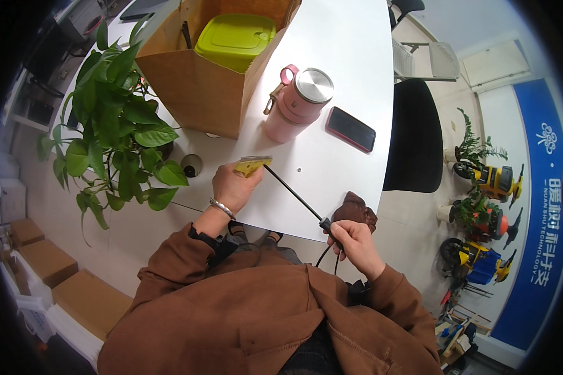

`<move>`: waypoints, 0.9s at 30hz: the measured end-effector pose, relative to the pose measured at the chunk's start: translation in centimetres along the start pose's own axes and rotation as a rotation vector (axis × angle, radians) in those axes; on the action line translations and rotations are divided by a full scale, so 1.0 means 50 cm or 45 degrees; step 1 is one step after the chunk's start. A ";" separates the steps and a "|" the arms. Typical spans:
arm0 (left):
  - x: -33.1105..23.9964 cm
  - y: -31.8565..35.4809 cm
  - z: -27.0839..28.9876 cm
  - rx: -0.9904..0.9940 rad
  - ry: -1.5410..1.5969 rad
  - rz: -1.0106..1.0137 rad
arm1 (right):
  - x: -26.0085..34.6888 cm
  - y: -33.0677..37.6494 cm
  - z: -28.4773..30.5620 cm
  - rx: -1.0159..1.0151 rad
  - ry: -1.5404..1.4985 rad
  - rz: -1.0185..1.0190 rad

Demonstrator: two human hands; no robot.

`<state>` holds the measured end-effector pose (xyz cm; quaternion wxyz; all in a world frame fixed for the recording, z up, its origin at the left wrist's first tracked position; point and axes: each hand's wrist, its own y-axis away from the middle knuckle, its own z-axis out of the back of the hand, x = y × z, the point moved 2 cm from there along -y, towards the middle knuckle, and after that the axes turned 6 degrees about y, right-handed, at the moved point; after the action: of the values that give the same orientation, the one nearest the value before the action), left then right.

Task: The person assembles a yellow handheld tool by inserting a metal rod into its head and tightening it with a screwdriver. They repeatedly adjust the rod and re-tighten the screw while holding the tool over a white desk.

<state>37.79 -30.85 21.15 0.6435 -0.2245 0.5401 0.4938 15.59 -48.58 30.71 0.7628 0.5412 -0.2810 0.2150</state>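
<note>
Cable (292, 194) is what both hands work on: a thin black line stretched taut over the near edge of the white table (350, 75), its long axis running from about ten o'clock down to four o'clock. I see my left hand (233, 186) closed around the upper end, fingers curled on a small yellow tool (251, 165) that sits at the cable's far tip and points toward twelve to one o'clock. My right hand (351, 240) is shut in a fist on the lower end, just past a small black collar (324, 222), with the slack dropping toward six o'clock into my lap. A brown cloth (355, 208) lies bunched at the table edge, touching the right hand at its twelve o'clock. The left hand is nearer the tool end, the right nearer the loose end. Beyond, at twelve o'clock, stand a pink mug with a steel lid (297, 103), a phone (350, 129) just beside it, and a cardboard box (200, 81) holding a green container (234, 39); a leafy plant (116, 125) sits at nine o'clock.
</note>
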 end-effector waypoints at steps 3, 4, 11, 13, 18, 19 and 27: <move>0.003 0.001 0.000 0.014 -0.011 0.006 | 0.009 0.003 -0.007 -0.185 0.236 0.292; 0.005 0.002 -0.001 0.008 -0.001 0.005 | 0.012 0.007 -0.015 -0.306 0.434 0.399; 0.025 -0.007 -0.006 0.001 0.092 0.010 | 0.018 0.016 -0.020 -0.282 0.494 0.376; 0.027 -0.008 -0.005 0.001 0.091 0.000 | 0.018 0.009 -0.015 -0.062 0.113 0.121; 0.024 -0.007 0.002 0.022 0.027 -0.002 | 0.025 0.015 -0.013 0.106 -0.369 -0.115; 0.023 -0.005 0.002 0.024 0.028 0.000 | 0.026 0.019 -0.012 0.020 -0.087 -0.045; 0.014 -0.003 0.002 0.004 0.027 0.008 | 0.023 0.027 -0.037 -0.393 0.501 0.597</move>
<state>37.94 -30.56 20.51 0.6367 -0.2269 0.5483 0.4924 15.98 -46.36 31.96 0.8052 0.2880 -0.2745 0.4398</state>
